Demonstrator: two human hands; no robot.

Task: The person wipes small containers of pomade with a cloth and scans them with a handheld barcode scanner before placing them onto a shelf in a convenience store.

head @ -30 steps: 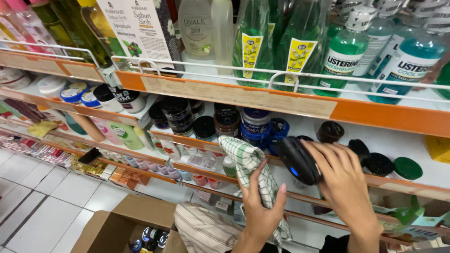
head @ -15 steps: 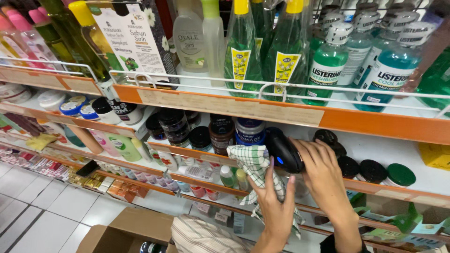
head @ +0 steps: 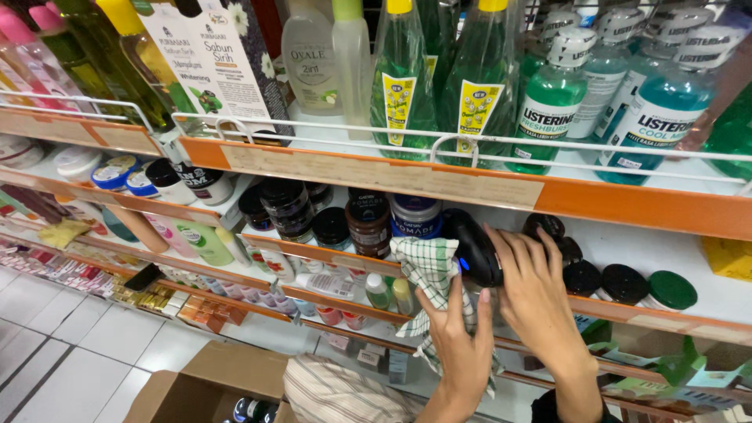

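Observation:
My right hand (head: 539, 301) grips a black handheld scanner (head: 473, 247) with a small blue light, raised against the middle shelf beside dark round jars (head: 368, 223). My left hand (head: 460, 345) holds a green-and-white checked cloth (head: 427, 270) just left of the scanner, touching it. The cloth hangs down over the shelf's orange edge (head: 313, 252).
The top shelf carries green bottles (head: 399, 78) and blue-green mouthwash bottles (head: 654, 117) behind a white wire rail (head: 454, 141). Black and green lidded pots (head: 627, 283) stand right of my hands. An open cardboard box (head: 207, 388) sits on the tiled floor below.
Both hands rose with the scanner and cloth and shifted left, toward the dark jars on the middle shelf. The view moved closer to the shelves.

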